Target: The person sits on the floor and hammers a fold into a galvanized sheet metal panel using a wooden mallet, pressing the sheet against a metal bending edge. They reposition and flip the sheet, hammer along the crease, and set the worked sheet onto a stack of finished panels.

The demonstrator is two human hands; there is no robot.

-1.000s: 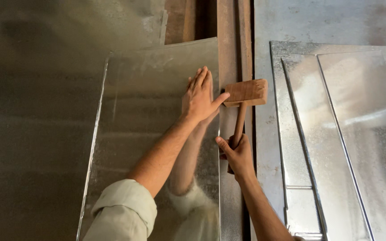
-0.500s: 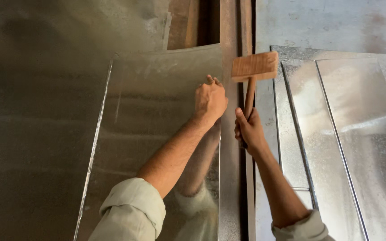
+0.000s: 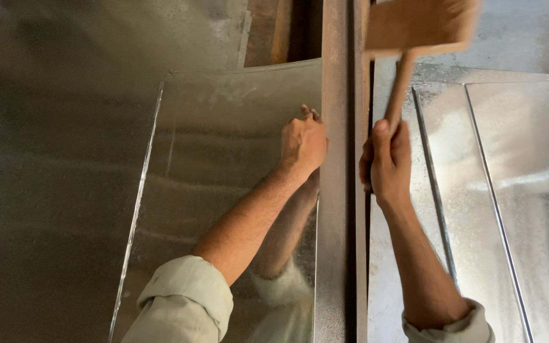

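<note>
A shiny galvanised metal sheet [image 3: 223, 190] is being steadied by the left hand [image 3: 303, 143] while a wooden mallet with a block head [image 3: 414, 38] is being held raised by the right hand [image 3: 386, 162].

The sheet is being pressed flat beside a long rusty-brown steel rail [image 3: 341, 190], its right edge lying against that rail; the left hand's fingers are being curled down onto the sheet near this edge, closed over no object. The mallet's handle is being gripped firmly in the closed right fist, the blurred head standing above the rail, clear of the sheet. More flat galvanised sheets with folded edges [image 3: 509, 190] are lying stacked to the right of the rail. No containers are being shown.
</note>
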